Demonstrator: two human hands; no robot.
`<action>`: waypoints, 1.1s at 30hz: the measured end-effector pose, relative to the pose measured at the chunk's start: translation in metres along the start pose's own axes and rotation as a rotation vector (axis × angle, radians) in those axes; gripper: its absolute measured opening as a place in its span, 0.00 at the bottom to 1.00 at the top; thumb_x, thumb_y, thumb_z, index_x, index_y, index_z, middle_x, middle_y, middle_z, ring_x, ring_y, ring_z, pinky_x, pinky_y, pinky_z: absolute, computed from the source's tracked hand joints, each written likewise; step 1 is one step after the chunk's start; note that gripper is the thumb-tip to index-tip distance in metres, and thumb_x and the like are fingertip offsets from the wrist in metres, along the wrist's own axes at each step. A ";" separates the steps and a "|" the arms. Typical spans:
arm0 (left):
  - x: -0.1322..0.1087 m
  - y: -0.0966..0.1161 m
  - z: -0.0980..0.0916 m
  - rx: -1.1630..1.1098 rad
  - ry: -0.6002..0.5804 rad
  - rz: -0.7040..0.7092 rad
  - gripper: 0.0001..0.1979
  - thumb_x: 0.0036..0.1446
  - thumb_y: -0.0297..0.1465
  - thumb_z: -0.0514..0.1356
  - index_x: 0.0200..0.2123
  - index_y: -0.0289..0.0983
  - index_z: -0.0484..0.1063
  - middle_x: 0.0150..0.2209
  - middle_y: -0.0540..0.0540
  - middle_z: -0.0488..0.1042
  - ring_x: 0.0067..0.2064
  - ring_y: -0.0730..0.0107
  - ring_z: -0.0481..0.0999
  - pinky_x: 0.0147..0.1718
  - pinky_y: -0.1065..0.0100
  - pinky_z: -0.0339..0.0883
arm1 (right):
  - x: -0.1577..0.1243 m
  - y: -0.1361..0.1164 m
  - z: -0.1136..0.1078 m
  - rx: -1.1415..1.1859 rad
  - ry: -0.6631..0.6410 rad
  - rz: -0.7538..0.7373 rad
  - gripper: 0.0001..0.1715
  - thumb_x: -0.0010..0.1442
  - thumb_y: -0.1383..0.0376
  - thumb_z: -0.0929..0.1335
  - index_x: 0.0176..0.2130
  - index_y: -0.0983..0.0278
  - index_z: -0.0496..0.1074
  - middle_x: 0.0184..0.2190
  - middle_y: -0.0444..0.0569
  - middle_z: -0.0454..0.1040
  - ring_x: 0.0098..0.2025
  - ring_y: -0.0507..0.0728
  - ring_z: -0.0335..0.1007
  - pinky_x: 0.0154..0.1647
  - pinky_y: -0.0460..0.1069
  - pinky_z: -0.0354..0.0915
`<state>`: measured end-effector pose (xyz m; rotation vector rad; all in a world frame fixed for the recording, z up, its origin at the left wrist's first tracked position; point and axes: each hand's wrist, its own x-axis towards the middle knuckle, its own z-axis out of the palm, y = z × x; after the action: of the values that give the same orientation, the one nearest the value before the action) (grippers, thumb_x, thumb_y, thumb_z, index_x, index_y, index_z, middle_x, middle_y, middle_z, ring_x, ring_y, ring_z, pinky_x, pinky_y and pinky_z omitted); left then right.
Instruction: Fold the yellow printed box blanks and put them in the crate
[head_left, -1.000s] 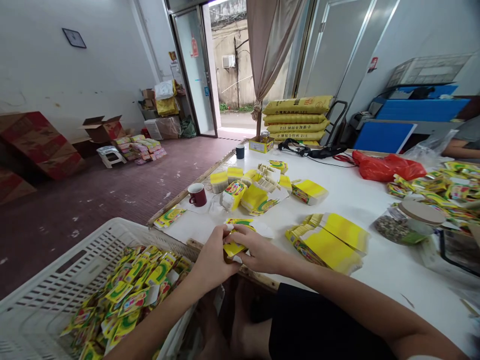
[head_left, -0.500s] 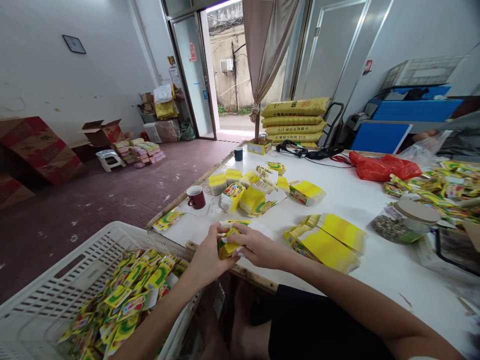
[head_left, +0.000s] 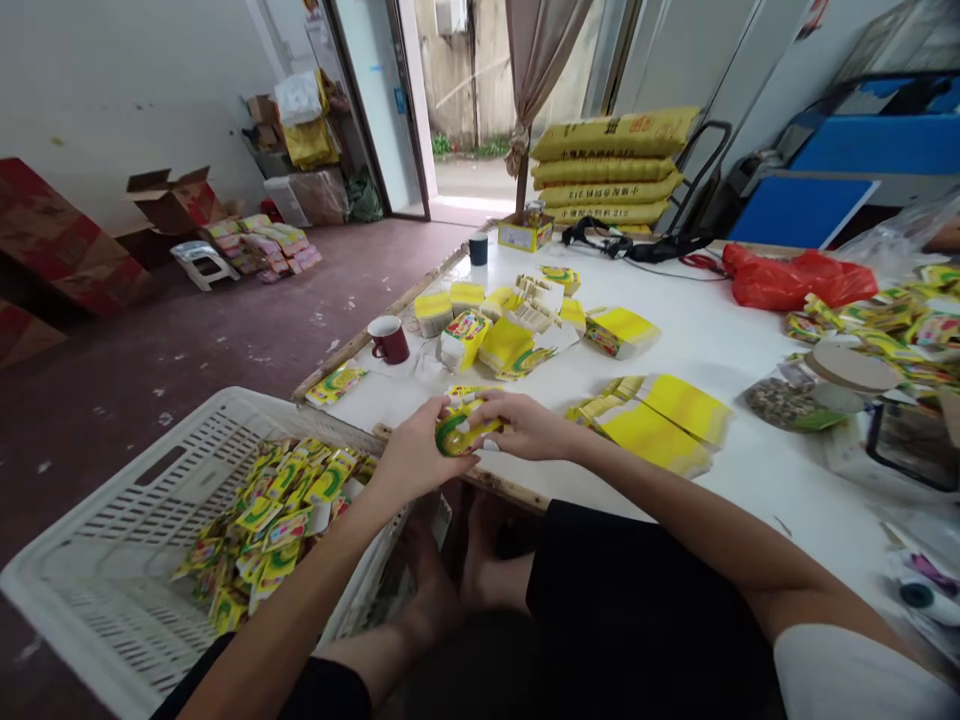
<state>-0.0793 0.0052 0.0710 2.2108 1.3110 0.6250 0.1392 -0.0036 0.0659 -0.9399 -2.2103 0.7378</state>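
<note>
1. A small yellow-and-green carton [head_left: 452, 436] is gripped between the curled fingers of the left hand [head_left: 414, 452] and the right hand [head_left: 519, 426], by the table's near edge.
2. Both forearms are stretched forward and angled inward, so that the hands are brought together.
3. On the white table [head_left: 750, 500], flat yellow cartons [head_left: 664, 430] are stacked to the right; a maroon mug [head_left: 391, 345] is set near the left edge.
4. To the left, a white basket [head_left: 97, 570] is partly filled with yellow packets [head_left: 289, 505].
5. Beyond the table, yellow sacks [head_left: 611, 170] are piled near an open doorway [head_left: 469, 180].
</note>
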 end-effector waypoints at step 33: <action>-0.087 -0.104 0.081 -1.112 0.876 -0.805 0.31 0.54 0.60 0.60 0.47 0.41 0.68 0.52 0.38 0.72 0.62 0.55 0.71 0.62 0.51 0.66 | -0.002 0.069 0.011 -0.443 -0.016 0.648 0.13 0.62 0.65 0.72 0.46 0.69 0.76 0.49 0.65 0.76 0.53 0.69 0.74 0.53 0.58 0.67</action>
<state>-0.1366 -0.0436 -0.0678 0.4223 1.4815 1.5337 0.1622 0.0328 0.0105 -1.9267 -2.1203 0.5219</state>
